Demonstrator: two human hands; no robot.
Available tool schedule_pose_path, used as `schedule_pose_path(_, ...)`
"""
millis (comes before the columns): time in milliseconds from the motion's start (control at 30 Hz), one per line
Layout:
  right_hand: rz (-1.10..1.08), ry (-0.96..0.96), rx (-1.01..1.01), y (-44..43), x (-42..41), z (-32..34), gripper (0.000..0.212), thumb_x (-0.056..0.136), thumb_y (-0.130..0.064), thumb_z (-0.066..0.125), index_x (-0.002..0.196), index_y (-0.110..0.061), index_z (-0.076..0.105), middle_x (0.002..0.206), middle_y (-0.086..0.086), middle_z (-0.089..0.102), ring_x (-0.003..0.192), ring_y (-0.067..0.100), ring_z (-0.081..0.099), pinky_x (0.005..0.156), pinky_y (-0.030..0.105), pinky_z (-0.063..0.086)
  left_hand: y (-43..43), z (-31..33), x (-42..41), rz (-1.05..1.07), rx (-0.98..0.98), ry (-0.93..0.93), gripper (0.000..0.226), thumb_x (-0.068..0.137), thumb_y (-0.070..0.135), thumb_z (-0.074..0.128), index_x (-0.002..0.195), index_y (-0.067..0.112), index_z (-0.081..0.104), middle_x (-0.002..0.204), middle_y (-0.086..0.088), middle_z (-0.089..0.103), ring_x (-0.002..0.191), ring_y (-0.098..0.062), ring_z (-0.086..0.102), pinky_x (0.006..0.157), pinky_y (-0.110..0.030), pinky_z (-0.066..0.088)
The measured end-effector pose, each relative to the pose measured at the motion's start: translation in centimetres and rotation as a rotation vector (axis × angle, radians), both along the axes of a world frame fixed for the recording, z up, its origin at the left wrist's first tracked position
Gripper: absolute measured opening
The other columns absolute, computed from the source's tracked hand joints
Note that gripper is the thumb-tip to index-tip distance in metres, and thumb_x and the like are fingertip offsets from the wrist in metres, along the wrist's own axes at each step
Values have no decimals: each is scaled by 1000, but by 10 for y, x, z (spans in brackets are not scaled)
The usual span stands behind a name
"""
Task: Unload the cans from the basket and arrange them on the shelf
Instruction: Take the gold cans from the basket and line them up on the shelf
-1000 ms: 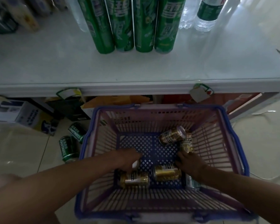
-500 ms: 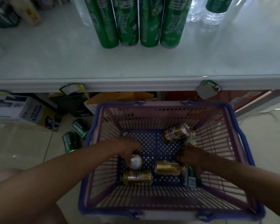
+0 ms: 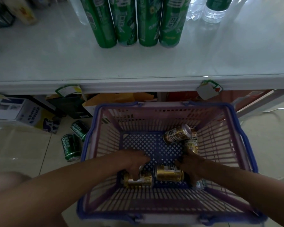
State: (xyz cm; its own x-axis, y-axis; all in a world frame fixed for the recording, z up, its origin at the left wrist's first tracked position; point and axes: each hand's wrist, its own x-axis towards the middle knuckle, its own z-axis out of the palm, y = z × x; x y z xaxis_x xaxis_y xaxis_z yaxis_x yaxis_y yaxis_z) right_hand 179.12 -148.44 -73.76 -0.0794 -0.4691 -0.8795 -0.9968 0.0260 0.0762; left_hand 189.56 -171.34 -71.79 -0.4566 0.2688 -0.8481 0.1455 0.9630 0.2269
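A pink basket with a blue rim (image 3: 95,122) stands on the floor below the white shelf (image 3: 138,66). Several gold cans lie in it: one at the back right (image 3: 176,134), one in the middle (image 3: 169,174) and one at the front left (image 3: 138,181). My left hand (image 3: 134,162) reaches down over the front left can, its fingers curled on a can that is mostly hidden under the palm. My right hand (image 3: 189,163) grips the lower end of a gold can (image 3: 192,145) by the right wall. A greenish can (image 3: 200,183) peeks out under my right wrist.
Tall green cans (image 3: 126,22) and clear water bottles (image 3: 215,9) stand at the back of the shelf. Two green cans (image 3: 70,147) lie on the floor left of the basket. Boxes (image 3: 23,112) sit under the shelf, and price tags (image 3: 206,90) hang from its edge.
My left hand moved right, lifted a can so its silver top showed, and now covers it, lower and nearer the front left can. The right hand stays on its can.
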Motion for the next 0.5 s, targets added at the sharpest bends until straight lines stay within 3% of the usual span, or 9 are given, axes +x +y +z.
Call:
schedule_pose_path(133, 4, -30, 30, -3, -1, 2, 125, 79, -56, 79, 165, -9, 2, 171, 15, 12, 157, 36, 12, 125, 57, -4, 13, -6, 7, -170, -70, 115, 92, 93, 27, 72, 163, 17, 14, 164, -16, 24, 141, -35, 39, 110, -42, 42)
schedule_pose_path(267, -2, -53, 17, -3, -2, 6, 131, 74, -53, 85, 166, -12, 0, 172, 11, 3, 159, 35, 1, 126, 57, -5, 12, -8, 12, -191, -103, 185, 76, 101, 22, 60, 162, 14, 16, 161, -19, 27, 136, -37, 44, 103, -45, 47)
schedule_pose_path(300, -31, -68, 6, 1, -4, 6, 127, 74, -50, 85, 166, -12, 5, 172, 10, 8, 158, 36, 4, 126, 56, -2, 10, -10, 12, -161, -96, 190, 69, 103, 21, 56, 161, 14, 19, 159, -20, 31, 134, -36, 46, 100, -44, 47)
schedule_pose_path(400, -232, -148, -174, 15, -5, -4, 88, 86, -45, 76, 159, -15, 35, 163, 10, 35, 152, 39, 26, 124, 56, 12, 6, -13, 14, -34, -34, 163, 65, 102, 17, 56, 158, 11, 24, 147, -19, 44, 124, -33, 52, 83, -33, 43)
schedule_pose_path(500, -212, -125, -164, 7, 2, -15, 111, 85, -67, 65, 165, -12, 12, 170, 12, 16, 156, 38, 12, 124, 61, 4, 1, -18, 14, 61, 24, 139, 75, 100, 14, 58, 162, 12, 14, 150, -20, 40, 123, -33, 53, 82, -31, 44)
